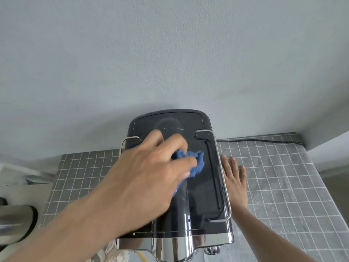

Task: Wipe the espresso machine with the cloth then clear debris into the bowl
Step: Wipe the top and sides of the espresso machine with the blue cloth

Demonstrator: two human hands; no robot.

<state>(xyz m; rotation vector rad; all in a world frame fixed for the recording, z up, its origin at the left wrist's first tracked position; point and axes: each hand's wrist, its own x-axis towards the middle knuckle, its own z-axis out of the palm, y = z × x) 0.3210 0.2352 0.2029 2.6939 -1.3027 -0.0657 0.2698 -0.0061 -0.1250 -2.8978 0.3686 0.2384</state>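
A black espresso machine (205,178) with a chrome rail and chrome front stands on the tiled counter, seen from above. My left hand (151,171) presses a crumpled blue cloth (196,163) onto the machine's flat top, fingers closed over it. My right hand (235,178) lies flat with fingers spread against the machine's right side, down by the counter. No bowl is in view.
The grey tiled counter (279,186) spreads to the right and left of the machine. A black power cable (260,141) runs along the back by the grey wall. A blurred metallic object (15,224) sits at the left edge.
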